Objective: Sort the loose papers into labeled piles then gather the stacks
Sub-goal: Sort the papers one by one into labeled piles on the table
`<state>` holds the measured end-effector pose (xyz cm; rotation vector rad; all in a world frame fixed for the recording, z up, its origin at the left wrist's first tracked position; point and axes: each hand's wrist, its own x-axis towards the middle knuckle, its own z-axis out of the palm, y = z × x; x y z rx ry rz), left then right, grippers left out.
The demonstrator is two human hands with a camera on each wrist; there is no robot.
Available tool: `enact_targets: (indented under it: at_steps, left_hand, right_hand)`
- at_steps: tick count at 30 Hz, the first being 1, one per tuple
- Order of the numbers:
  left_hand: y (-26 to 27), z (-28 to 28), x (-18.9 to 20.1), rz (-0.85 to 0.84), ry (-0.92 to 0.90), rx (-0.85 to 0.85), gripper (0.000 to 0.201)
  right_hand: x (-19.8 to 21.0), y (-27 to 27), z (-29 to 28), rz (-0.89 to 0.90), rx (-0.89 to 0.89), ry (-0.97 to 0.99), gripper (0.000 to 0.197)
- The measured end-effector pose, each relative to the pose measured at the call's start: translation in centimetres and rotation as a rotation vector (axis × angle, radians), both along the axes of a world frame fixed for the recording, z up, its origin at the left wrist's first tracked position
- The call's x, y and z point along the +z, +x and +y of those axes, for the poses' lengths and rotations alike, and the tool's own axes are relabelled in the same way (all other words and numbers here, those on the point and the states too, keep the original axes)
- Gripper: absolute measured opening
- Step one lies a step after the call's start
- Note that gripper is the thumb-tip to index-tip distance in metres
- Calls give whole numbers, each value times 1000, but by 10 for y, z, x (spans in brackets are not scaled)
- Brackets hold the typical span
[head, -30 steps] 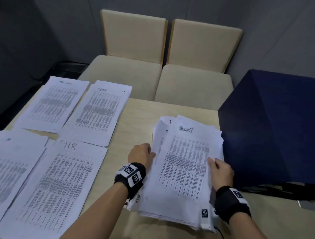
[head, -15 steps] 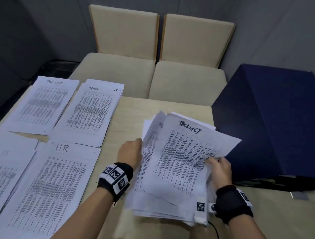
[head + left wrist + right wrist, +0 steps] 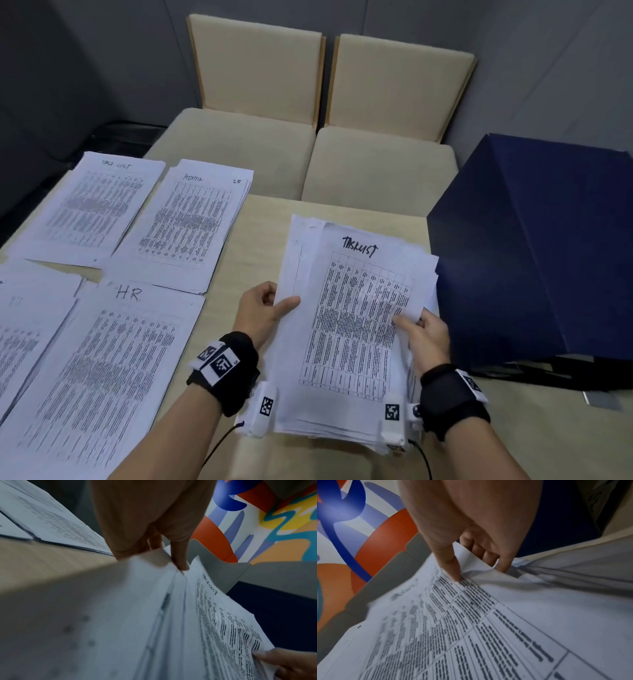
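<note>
Landmark: the unsorted stack point(image 3: 346, 404), a thick, uneven pile on the wooden table point(image 3: 263, 219), right in front of the person.
Top sheet: a printed table with "TASKLIST" handwritten at its head point(image 3: 356, 301); it lies on top of the unsorted stack, lifted a little at its right edge.
Left hand point(image 3: 262, 313): grasps the left edge of the stack's upper sheets, thumb on top.
Right hand point(image 3: 426, 330): pinches the right edge of the top sheet, thumb on the print, fingers curled under.
Done: four labeled piles lie left of the stack: HR pile point(image 3: 102, 370), ADMIN pile point(image 3: 186, 222), task list pile point(image 3: 92, 205), and one more pile point(image 3: 24, 329) at the far left, whose label I cannot read.
Left: the unsorted stack is thick, so I judge the sorting is far from finished; this sheet probably belongs on the task list pile. Gathering has not begun.
Beside: a dark blue box point(image 3: 534, 253) stands just right of the stack.
</note>
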<state>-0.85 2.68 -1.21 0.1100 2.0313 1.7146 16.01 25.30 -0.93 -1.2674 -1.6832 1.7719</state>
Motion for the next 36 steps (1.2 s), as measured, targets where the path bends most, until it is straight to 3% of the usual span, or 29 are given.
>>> enact_targets:
  at_steps: [2, 5, 7, 9, 12, 13, 15, 17, 19, 23, 25, 27, 31, 36]
  left_hand:
    - [-1, 0, -4, 39, -47, -37, 54]
    - [0, 4, -3, 265, -398, 16, 36]
    - [2, 6, 0, 423, -540, 106, 42]
    - [3, 12, 3, 405, -470, 58, 42]
    - [-1, 17, 7, 156, -319, -156, 53]
    - [-3, 18, 7, 98, -268, -224, 49]
    - [-6, 17, 12, 52, -151, -318, 19]
    - [-6, 16, 16, 31, -54, -262, 25]
    - [-5, 18, 21, 5, 19, -117, 25]
    - [-3, 21, 28, -69, 107, 62, 19]
    - [-5, 20, 25, -15, 41, 65, 17]
    - [-6, 17, 21, 11, -16, 75, 26]
    - [-6, 17, 20, -89, -6, 79, 22]
    - [-2, 21, 34, -230, 68, -53, 30]
  right_hand:
    - [0, 0, 2, -8, -13, 34, 18]
    - [1, 2, 5, 27, -25, -9, 27]
    - [3, 3, 6, 53, -15, -53, 29]
    - [4, 5, 5, 101, -14, -104, 26]
    - [3, 5, 7, 153, -68, -152, 18]
    - [3, 4, 7, 159, -75, -155, 17]
    - [3, 4, 9, 194, -56, -177, 19]
    - [5, 3, 12, 241, -61, -229, 38]
    - [6, 3, 14, 272, -43, -245, 44]
    - [5, 4, 10, 222, -6, -222, 26]
    - [4, 4, 10, 218, -27, -220, 15]
    - [5, 4, 10, 273, -29, -262, 19]
    - [6, 6, 8, 364, 34, -337, 27]
    - [7, -1, 10, 287, 54, -427, 32]
